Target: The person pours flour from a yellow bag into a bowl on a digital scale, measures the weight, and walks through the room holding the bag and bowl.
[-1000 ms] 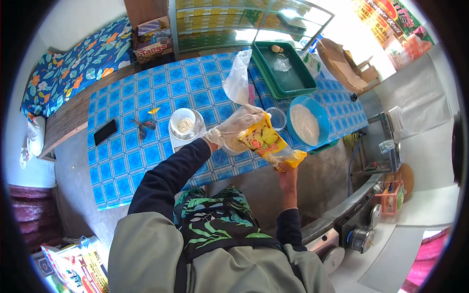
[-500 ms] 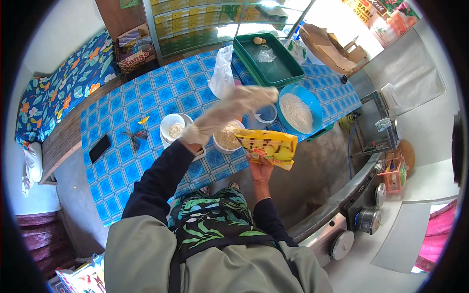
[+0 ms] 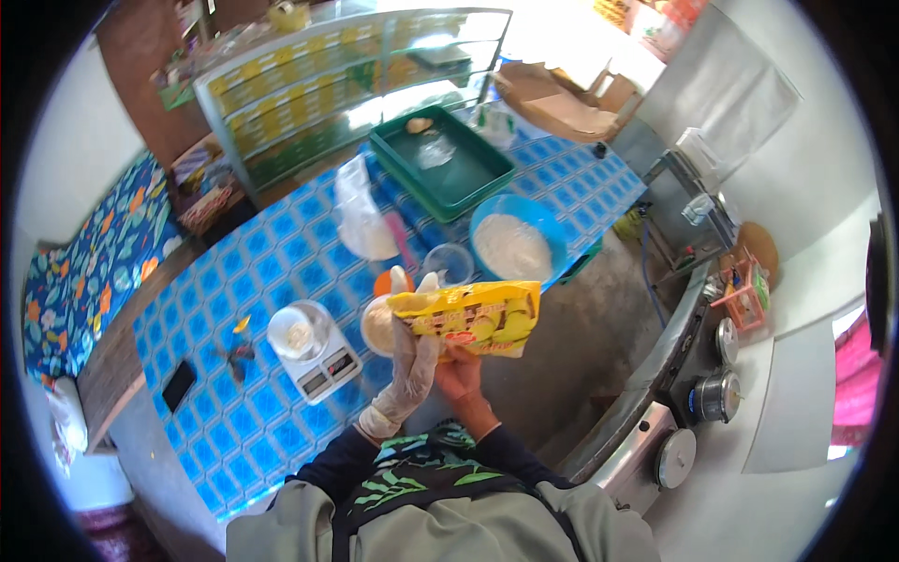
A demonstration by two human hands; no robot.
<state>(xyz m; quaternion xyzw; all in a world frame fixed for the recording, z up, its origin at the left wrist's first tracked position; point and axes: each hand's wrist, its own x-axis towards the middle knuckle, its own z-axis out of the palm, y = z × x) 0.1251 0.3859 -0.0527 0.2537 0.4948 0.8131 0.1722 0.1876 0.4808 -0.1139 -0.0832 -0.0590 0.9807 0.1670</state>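
Note:
Both my hands hold a yellow printed plastic packet (image 3: 468, 318) in front of me, above the table's near edge. My left hand (image 3: 410, 367), in a whitish glove, grips its left end, with fingertips showing above the top edge. My bare right hand (image 3: 459, 377) is closed on the packet's underside. Partly hidden behind the packet and glove is a bowl of pale crumbly stuff (image 3: 376, 326). To the left, a white bowl (image 3: 292, 332) with a little pale stuff inside rests on a white kitchen scale (image 3: 330, 367).
A blue basin of white flour (image 3: 515, 245), a clear tub (image 3: 449, 265), a green tray (image 3: 445, 169) and a plastic bag (image 3: 363, 211) stand farther back on the blue checked tablecloth (image 3: 239, 407). A phone (image 3: 179, 386) and scissors (image 3: 236, 361) lie left. A stove with pots (image 3: 714, 398) is at right.
My left hand has come down from over the table and taken hold of the packet's left end. My right hand keeps its grip. The view has shifted, uncovering the scale.

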